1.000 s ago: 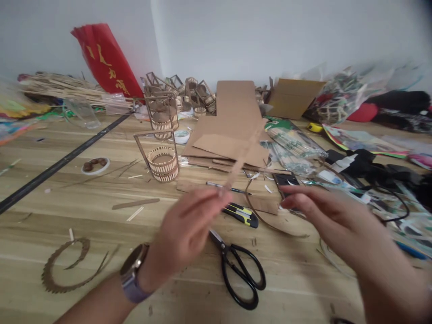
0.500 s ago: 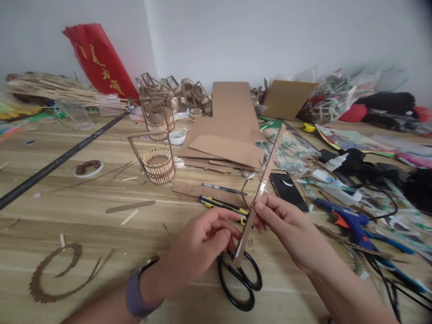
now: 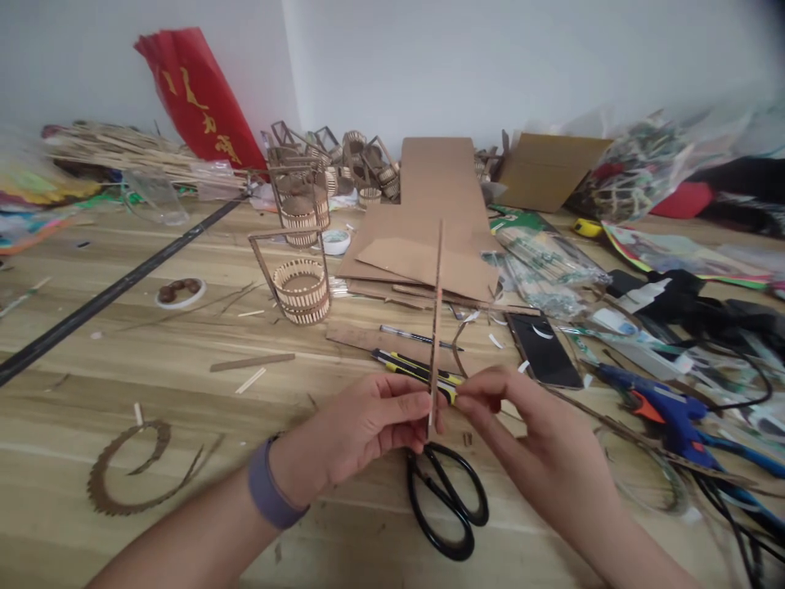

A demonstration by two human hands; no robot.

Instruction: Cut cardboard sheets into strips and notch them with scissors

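A narrow cardboard strip (image 3: pixel 437 327) stands upright, nearly edge-on to me. Its lower end is pinched between the thumb and fingers of my left hand (image 3: pixel 374 417). Close by on the right, the thumb and forefinger of my right hand (image 3: pixel 533 433) are pressed together; whatever lies between the tips is too small to make out. Black-handled scissors (image 3: pixel 445 503) lie on the table below both hands, their blades hidden. Just behind the strip rest yellow-and-black utility knives (image 3: pixel 405 368), partly covered by my left fingers, and a pen (image 3: pixel 417 337).
Small stick-sided baskets (image 3: pixel 300 293) stand at back left, beside stacked cardboard sheets (image 3: pixel 423 221). A phone (image 3: pixel 543 348) and a blue glue gun (image 3: pixel 662 405) lie on the right. A curled cardboard strip (image 3: pixel 101 483) and a long black bar (image 3: pixel 128 286) occupy the left.
The strip has turned from slanting to upright and edge-on. My left hand has taken hold of its lower end, while my right hand has let go of it and moved slightly right.
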